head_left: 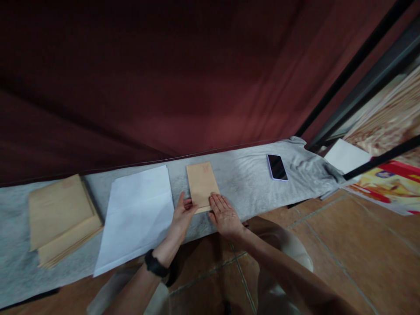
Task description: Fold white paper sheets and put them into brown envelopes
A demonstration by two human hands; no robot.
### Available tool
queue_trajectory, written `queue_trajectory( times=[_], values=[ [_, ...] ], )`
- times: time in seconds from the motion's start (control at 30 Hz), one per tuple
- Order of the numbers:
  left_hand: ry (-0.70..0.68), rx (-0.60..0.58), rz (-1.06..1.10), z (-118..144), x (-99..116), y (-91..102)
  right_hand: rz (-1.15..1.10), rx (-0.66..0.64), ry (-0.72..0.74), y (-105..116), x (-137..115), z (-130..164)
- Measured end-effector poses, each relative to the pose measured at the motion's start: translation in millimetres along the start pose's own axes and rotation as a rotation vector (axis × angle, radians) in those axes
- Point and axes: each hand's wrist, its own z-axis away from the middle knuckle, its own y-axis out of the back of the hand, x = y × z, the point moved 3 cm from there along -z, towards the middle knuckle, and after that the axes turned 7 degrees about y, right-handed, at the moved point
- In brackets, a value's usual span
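Note:
A single tan envelope (201, 183) lies flat on the grey cloth (243, 175), straight ahead of me. My left hand (181, 214) grips its near left corner, thumb on top. My right hand (223, 213) lies flat, fingers together, pressing on the envelope's near right corner. A black band sits on my left wrist.
A stack of white paper (138, 214) lies left of the envelope, and a stack of tan envelopes (61, 216) at the far left. A dark phone (277, 167) rests on the cloth to the right. Behind is a dark red curtain (164, 78); tiled floor lies below.

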Motion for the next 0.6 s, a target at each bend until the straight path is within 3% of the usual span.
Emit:
queue_trajectory(
  times=[0.1, 0.33, 0.47, 0.6],
  values=[
    [0.069, 0.005, 0.063, 4.8, 10.0, -8.1, -0.007, 0.013, -0.024, -0.5, -1.9, -1.5],
    [0.026, -0.109, 0.17, 19.9, 39.0, -28.1, -0.117, 0.046, -0.125, 12.4, 5.4, -17.0],
    [0.046, -0.187, 0.354, 17.2, 44.3, -27.5, -0.549, 0.243, -0.307, 25.8, 27.1, -32.3],
    [0.152, -0.222, 0.364, 8.3, 32.7, -30.6, -1.042, 0.41, -0.489, 18.7, 32.5, -42.9]
  ],
)
